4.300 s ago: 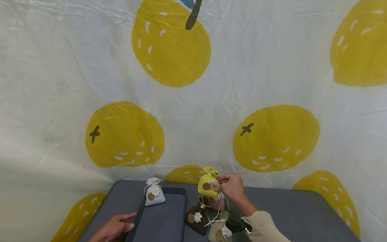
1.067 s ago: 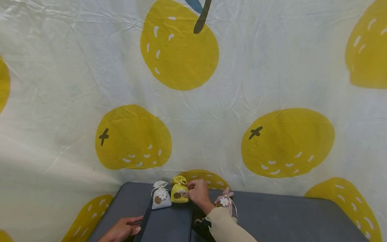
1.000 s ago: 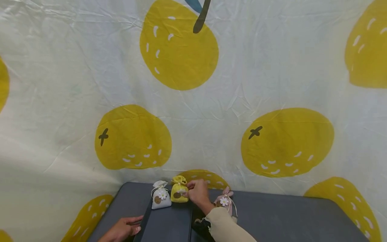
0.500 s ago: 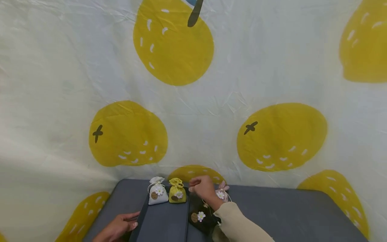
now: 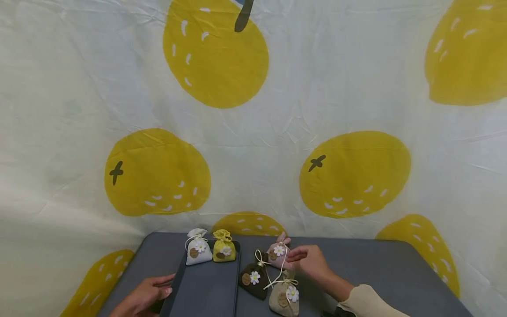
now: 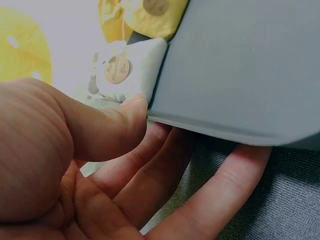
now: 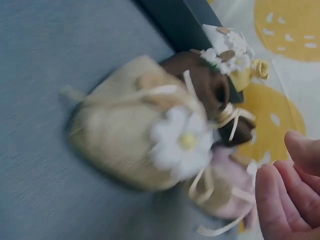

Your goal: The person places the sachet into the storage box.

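My left hand is at the left edge of a dark grey tray; in the left wrist view its fingers extend beneath the rim, and the thumb lies beside the rim. A white drawstring pouch and a yellow drawstring pouch stand side by side at the tray's far end. Right of the tray, my right hand is beside a pink pouch, fingers slightly bent and holding nothing. A brown pouch and a beige pouch lie nearer. Each has a daisy and round tag.
The pouches and tray are on a dark grey table. Behind it hangs a white cloth printed with big yellow fruits. Cream cords from the pouches trail between the brown, pink and beige ones.
My right hand carried the yellow pouch left into the tray beside the white one, let go, and moved back right to the pink pouch. The left hand kept its place at the tray.
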### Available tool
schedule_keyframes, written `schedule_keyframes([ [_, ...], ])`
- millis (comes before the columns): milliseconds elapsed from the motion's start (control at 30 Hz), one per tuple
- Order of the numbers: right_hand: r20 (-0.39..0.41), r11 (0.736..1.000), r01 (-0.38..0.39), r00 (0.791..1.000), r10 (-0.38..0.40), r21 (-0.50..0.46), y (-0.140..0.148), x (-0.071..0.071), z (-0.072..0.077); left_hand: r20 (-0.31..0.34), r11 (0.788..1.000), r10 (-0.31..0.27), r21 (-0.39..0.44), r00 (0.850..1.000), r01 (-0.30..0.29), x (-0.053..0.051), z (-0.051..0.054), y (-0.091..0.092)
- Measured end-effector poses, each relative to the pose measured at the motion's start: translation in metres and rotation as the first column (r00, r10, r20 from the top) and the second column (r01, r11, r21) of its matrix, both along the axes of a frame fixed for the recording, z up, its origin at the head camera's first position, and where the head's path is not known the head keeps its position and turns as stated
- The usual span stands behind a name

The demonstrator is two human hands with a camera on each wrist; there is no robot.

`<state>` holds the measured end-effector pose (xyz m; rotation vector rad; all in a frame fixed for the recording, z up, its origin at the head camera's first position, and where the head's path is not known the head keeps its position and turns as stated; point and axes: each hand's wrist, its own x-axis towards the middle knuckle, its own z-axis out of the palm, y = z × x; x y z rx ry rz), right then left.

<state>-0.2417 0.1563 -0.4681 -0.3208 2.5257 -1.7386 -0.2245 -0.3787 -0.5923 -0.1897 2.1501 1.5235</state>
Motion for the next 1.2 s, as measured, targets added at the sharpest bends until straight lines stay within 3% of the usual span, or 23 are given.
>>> schedule_keyframes([
  [167, 0.066, 0.999, -0.038, 0.997, 0.037, 0.007, 0.022, 0.014, -0.012, -0.039, 0.996, 0.001, -0.089, 0.999, -0.004, 0.032, 0.056, 0.03],
  [233, 0.108, 0.998, -0.068, 0.992, 0.069, -0.006, 0.027, 0.02, -0.02, -0.04, 0.995, 0.01, -0.097, 0.999, -0.014, 0.035, 0.062, 0.033],
  [267, 0.132, 0.996, -0.085, 0.987, 0.088, -0.023, 0.028, 0.022, -0.025, -0.024, 0.994, 0.022, -0.106, 0.999, -0.025, 0.035, 0.062, 0.033],
  [300, 0.157, 0.994, -0.098, 0.982, 0.103, -0.042, 0.028, 0.025, -0.029, -0.004, 0.995, 0.029, -0.092, 1.0, -0.029, 0.029, 0.052, 0.026],
  [400, 0.197, 0.991, -0.113, 0.972, 0.125, -0.069, 0.026, 0.03, -0.04, 0.027, 0.989, 0.086, -0.126, 0.996, -0.082, 0.031, 0.058, 0.033],
  [500, 0.211, 0.992, -0.108, 0.97, 0.12, -0.069, 0.022, 0.033, -0.046, 0.035, 0.982, 0.103, -0.164, 0.994, -0.096, 0.038, 0.074, 0.046],
  [533, 0.209, 0.992, -0.105, 0.971, 0.116, -0.066, 0.021, 0.033, -0.048, 0.031, 0.978, 0.109, -0.182, 0.994, -0.101, 0.045, 0.088, 0.056],
  [867, 0.174, 0.998, -0.061, 0.983, 0.064, -0.018, 0.014, 0.034, -0.055, 0.025, 0.969, 0.179, -0.179, 0.984, -0.171, 0.049, 0.092, 0.065],
  [1200, 0.125, 0.99, -0.125, 0.983, 0.133, -0.067, 0.012, 0.034, -0.061, 0.024, 0.971, 0.184, -0.157, 0.983, -0.178, 0.05, 0.092, 0.067],
])
